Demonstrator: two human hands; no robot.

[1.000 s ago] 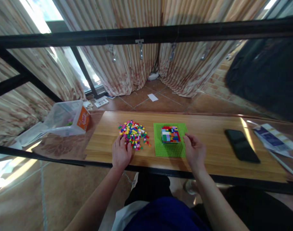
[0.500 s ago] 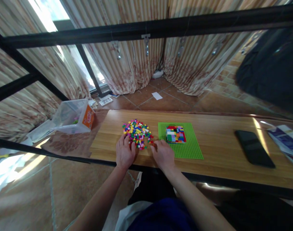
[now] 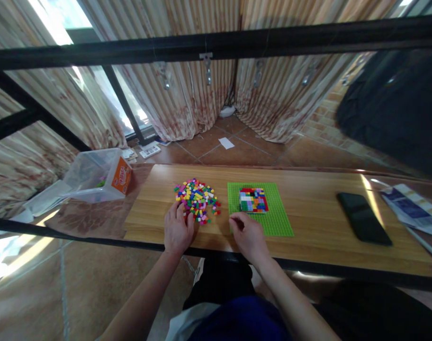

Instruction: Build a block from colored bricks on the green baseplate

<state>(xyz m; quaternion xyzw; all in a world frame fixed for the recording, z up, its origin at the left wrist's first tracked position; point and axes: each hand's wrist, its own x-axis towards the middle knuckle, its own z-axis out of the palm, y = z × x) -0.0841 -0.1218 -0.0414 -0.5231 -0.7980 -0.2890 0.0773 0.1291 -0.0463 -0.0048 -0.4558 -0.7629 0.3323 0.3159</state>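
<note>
My left hand (image 3: 178, 229) rests at the near left side of a loose pile of small coloured building bricks (image 3: 198, 195), its fingers apart and touching the edge of the pile. Over the near left edge of a green baseplate (image 3: 278, 220) is my right hand (image 3: 249, 234), thumb and fingertips pinched together. Whatever is in that pinch is too small or hidden to make out. Just beyond the right hand, a block built of many-coloured bricks (image 3: 253, 201) sits on the baseplate, its top a patchwork of red, blue, white, green and orange.
The wooden table (image 3: 319, 222) also carries a black phone (image 3: 363, 218) on the right, with printed papers (image 3: 413, 208) at its far right. A clear plastic bin (image 3: 95, 175) with an orange label stands left of the table. A black metal rail (image 3: 230, 45) crosses ahead.
My right hand has moved right, from the pile's right edge to the baseplate's left edge, still pinched. My left hand stays by the pile. The whole view has shifted slightly.
</note>
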